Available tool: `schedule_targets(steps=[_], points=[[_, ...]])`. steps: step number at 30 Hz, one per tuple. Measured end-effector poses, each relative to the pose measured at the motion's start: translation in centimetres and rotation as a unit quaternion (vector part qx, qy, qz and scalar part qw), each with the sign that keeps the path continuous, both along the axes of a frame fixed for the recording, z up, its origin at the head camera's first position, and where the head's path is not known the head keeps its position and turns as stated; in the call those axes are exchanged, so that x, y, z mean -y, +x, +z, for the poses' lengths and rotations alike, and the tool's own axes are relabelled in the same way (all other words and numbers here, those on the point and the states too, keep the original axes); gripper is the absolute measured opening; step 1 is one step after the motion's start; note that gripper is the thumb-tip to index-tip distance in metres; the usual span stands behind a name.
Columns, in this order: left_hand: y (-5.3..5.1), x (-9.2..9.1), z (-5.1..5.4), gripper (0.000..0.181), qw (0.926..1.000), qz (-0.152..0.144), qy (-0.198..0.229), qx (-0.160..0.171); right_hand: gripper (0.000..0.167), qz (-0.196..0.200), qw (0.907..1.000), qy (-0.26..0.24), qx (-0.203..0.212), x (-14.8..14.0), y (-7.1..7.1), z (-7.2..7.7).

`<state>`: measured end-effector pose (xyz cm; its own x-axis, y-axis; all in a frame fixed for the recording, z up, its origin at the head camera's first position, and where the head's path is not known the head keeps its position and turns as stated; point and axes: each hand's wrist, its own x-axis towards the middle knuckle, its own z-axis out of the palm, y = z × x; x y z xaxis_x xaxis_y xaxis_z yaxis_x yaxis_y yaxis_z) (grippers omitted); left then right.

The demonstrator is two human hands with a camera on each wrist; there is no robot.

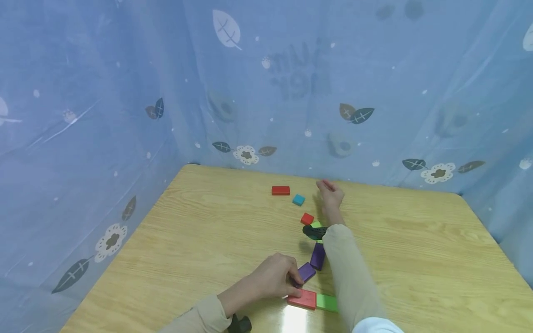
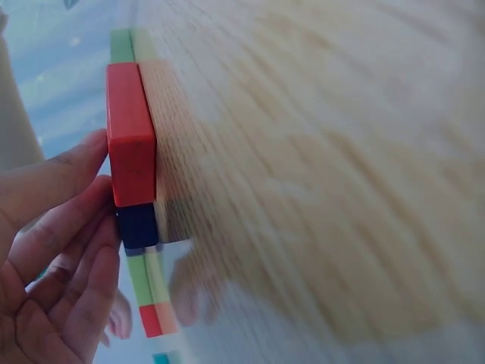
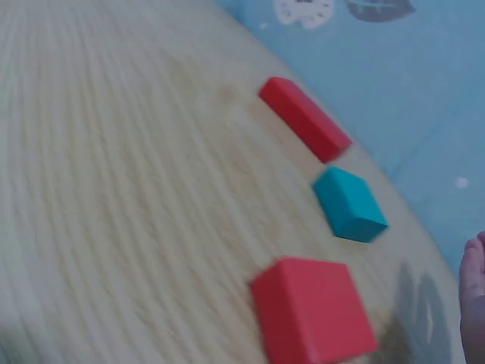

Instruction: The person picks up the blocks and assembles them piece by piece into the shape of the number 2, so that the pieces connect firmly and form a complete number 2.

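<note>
Low on the table, my left hand (image 1: 272, 277) touches a red block (image 1: 303, 299) with its thumb. Its fingers are beside a purple block (image 1: 306, 272). In the left wrist view the fingers (image 2: 87, 303) lie loosely bent along the red block (image 2: 130, 129) and a dark block (image 2: 138, 226). At the far side, my right hand (image 1: 332, 195) is raised near the table's back edge, fingers bent. Something reddish shows at its fingertips, too small to identify. Nearest to it are a teal block (image 1: 298, 200) and a small red block (image 1: 307, 218).
A long red block (image 1: 281, 190) lies near the back edge. Another purple block (image 1: 318, 256) and a light green block (image 1: 316, 225) continue the curved row, partly behind the right arm. A green block (image 1: 327, 303) adjoins the front red one. A patterned blue curtain (image 1: 266, 92) hangs behind the table.
</note>
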<state>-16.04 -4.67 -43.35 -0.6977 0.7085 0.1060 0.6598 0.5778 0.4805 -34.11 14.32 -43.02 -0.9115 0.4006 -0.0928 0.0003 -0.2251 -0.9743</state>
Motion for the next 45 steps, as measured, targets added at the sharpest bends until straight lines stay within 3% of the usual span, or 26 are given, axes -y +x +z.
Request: schedule_targets(steps=[5, 10, 18, 23, 28, 31, 38, 41, 45], points=[[-0.1, 0.0, -0.1, 0.016, 1.0, -0.005, 0.002, -0.002, 0.048, 0.016, 0.9991, -0.009, 0.038, 1.3, 0.6, -0.3], [-0.3, 0.2, 0.0, 0.017, 1.0, 0.0, -0.003, -0.005, 0.054, 0.027, 0.9981, -0.025, 0.05, 2.1, 1.3, -0.3], [-0.6, 0.5, -0.1, 0.016, 1.0, 0.0, -0.002, -0.002, 0.059, 0.054, 0.9916, 0.101, 0.06, 3.6, 1.4, -0.5], [-0.7, 0.5, -0.2, 0.016, 0.9999, -0.004, 0.005, -0.009, 0.059, 0.063, 0.9791, 0.177, 0.078, 4.0, 1.5, -0.3], [-0.7, 0.5, 0.0, 0.017, 1.0, -0.004, 0.006, -0.006, 0.049, 0.083, 0.9494, 0.291, 0.084, 4.0, 1.4, -0.5], [-0.6, 0.5, 0.0, 0.017, 1.0, -0.003, 0.003, -0.003, 0.042, 0.093, 0.9344, 0.334, 0.08, 4.0, 1.5, -0.5], [-0.2, 0.4, -0.1, 0.017, 0.9999, -0.004, 0.007, 0.01, 0.036, 0.101, 0.9221, 0.366, 0.074, 4.2, 2.1, -1.0], [-0.1, 0.3, -0.3, 0.017, 1.0, -0.002, 0.008, 0.004, 0.034, 0.091, 0.9154, 0.387, 0.063, 4.3, 2.1, -1.2], [-0.1, 0.2, -0.3, 0.017, 0.9999, -0.005, 0.011, 0.0, 0.03, 0.075, 0.9132, 0.397, 0.052, 4.3, 2.2, -1.3]])
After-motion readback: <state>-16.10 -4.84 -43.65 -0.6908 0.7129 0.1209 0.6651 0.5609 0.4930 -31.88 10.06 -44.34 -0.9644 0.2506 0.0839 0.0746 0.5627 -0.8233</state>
